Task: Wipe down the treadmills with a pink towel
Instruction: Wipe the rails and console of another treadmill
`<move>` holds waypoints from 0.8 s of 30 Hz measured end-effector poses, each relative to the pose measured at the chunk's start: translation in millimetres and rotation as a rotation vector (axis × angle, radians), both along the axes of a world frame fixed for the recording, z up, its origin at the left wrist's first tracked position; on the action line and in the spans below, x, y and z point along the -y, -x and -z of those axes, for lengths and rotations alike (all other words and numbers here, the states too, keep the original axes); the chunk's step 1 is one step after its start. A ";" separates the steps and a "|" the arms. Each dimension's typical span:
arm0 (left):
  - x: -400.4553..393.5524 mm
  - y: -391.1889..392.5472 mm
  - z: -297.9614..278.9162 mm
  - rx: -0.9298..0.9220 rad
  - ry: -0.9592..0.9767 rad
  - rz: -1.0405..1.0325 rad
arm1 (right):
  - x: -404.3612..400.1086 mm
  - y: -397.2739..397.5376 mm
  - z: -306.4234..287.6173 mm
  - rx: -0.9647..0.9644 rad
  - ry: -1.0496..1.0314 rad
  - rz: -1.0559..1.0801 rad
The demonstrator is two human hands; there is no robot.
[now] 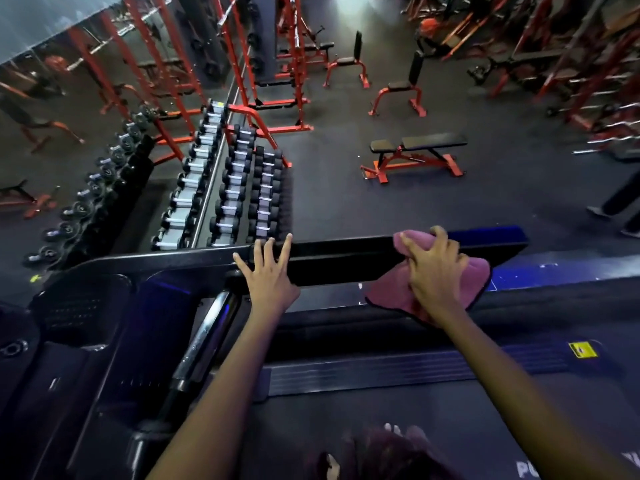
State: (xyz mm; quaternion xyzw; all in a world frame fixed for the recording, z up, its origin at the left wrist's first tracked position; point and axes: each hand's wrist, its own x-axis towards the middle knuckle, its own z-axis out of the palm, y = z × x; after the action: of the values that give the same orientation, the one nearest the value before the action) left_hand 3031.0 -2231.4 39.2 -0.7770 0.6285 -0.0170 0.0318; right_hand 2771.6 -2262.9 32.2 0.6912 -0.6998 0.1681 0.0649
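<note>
Your right hand [434, 271] fingers bunch the crumpled, dark-edged pink towel [474, 275] on the treadmill [346, 258] rail; left hand [268, 271] fingers spread wide.

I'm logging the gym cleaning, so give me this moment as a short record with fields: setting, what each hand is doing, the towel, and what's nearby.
setting: gym floor, seen from on a treadmill
left hand: fingers spread, resting flat on the treadmill's black front bar
right hand: gripping the pink towel, pressing it on the bar
towel state: bunched under the hand, one corner hanging toward the belt
nearby: dumbbell rack beyond the bar; red flat bench on the floor
</note>
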 end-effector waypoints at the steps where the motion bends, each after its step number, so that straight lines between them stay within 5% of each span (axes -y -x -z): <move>1: -0.1 -0.6 -0.2 0.009 0.000 0.005 | 2.9 2.0 -0.2 0.027 -0.023 0.063; 4: 0.5 3.9 -3.4 0.023 -0.038 -0.009 | 3.0 -12.6 2.6 0.072 -0.011 0.144; 9: 14.9 33.0 -14.6 0.006 -0.158 -0.071 | -0.3 -5.9 6.0 -0.040 0.134 -0.139; 17: 33.8 94.6 -5.3 -0.108 -0.132 0.453 | 8.3 25.7 20.4 0.261 0.121 0.225; 24: 43.2 80.9 2.5 0.024 0.058 0.587 | 5.5 39.5 51.0 0.386 0.345 0.027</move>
State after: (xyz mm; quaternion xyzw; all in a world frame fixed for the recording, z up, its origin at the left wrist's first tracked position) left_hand 2950.2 -2274.6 36.6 -0.5623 0.8252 -0.0525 0.0106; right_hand 2732.1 -2268.4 -18.8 0.6158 -0.6693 0.4129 0.0492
